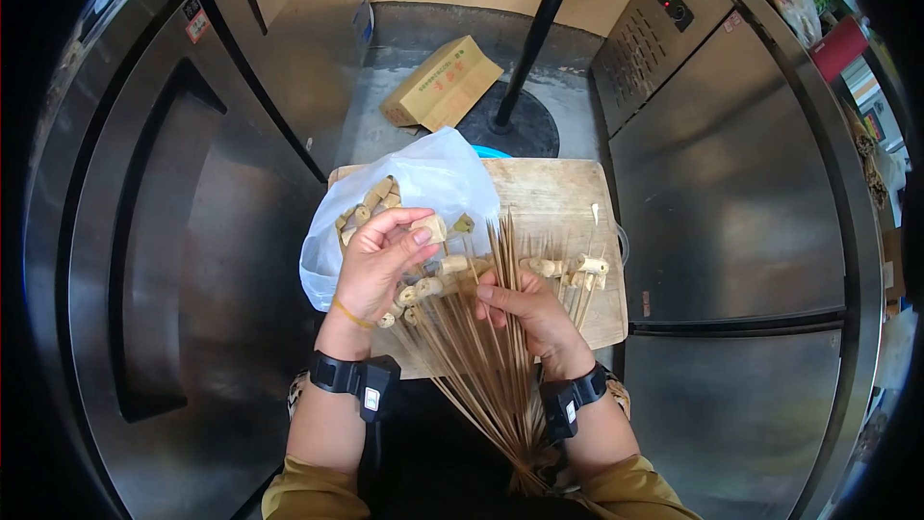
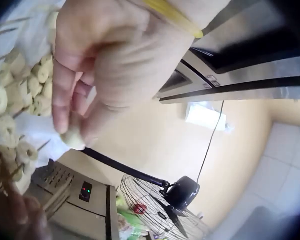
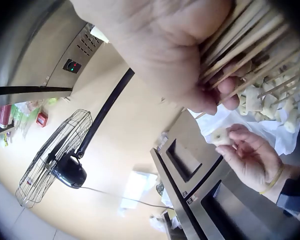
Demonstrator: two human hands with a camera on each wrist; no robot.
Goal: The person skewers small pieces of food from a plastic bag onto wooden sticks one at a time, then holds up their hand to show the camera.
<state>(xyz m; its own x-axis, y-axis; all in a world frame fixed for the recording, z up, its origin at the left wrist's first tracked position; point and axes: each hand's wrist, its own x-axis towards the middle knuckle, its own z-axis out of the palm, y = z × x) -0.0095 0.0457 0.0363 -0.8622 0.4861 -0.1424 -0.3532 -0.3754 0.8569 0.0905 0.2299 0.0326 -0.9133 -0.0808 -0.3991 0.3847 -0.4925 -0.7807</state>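
My left hand (image 1: 377,265) pinches one pale rolled piece (image 1: 429,228) between thumb and fingers, above the white plastic bag (image 1: 452,173). In the right wrist view that roll (image 3: 221,136) shows a small hole in its end. My right hand (image 1: 535,316) grips a bundle of thin wooden skewers (image 1: 505,260), whose far ends gather near my lap. Under and beside the hands, skewered rolls (image 1: 423,289) lie on the wooden board (image 1: 568,183), with more at its right (image 1: 589,266). Loose rolls (image 1: 375,197) sit in the bag.
Steel refrigerator cabinets (image 1: 260,202) stand at the left, others (image 1: 731,183) at the right. Beyond the board are a cardboard box (image 1: 443,82) and a round black stand base (image 1: 525,125) with a pole. A wire-caged fan (image 3: 55,155) appears in the right wrist view.
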